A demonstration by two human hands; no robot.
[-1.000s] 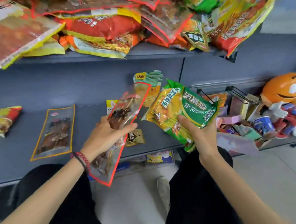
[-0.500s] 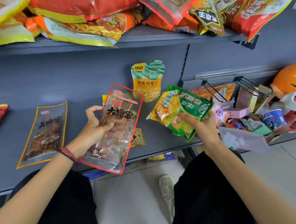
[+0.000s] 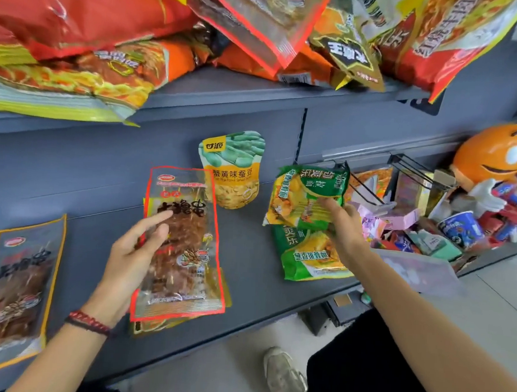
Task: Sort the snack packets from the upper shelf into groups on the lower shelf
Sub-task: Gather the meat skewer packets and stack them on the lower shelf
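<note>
Resting flat on the lower shelf [image 3: 246,274] now, the red-edged packet [image 3: 181,242] sits right under your left hand [image 3: 132,257]. The fingers are stretched out fairly straight, with the index tip lying on the printed label, so it's touching rather than gripping. A yellow packet [image 3: 152,325] peeks out from underneath it. Your right hand [image 3: 343,228] is off to the right and pinches a green packet [image 3: 305,195] by its lower edge, holding it just above a second green packet [image 3: 311,256] that lies on the shelf near the front lip.

Compared with half a second ago, the red-edged one was up in your left hand's grip, tilted and off the shelf, and now it's down and your fingers have let go. The right hand had the green ones bunched together in the air, and now one of them is down on the shelf.

Other stuff: an orange-edged packet [image 3: 12,296] lies flat well to the left, and a bean packet [image 3: 231,170] stands against the back wall between your two hands. The upper shelf [image 3: 227,94] carries a heap of packets [image 3: 80,18]. An orange mascot figure [image 3: 493,152] sits at far right.
</note>
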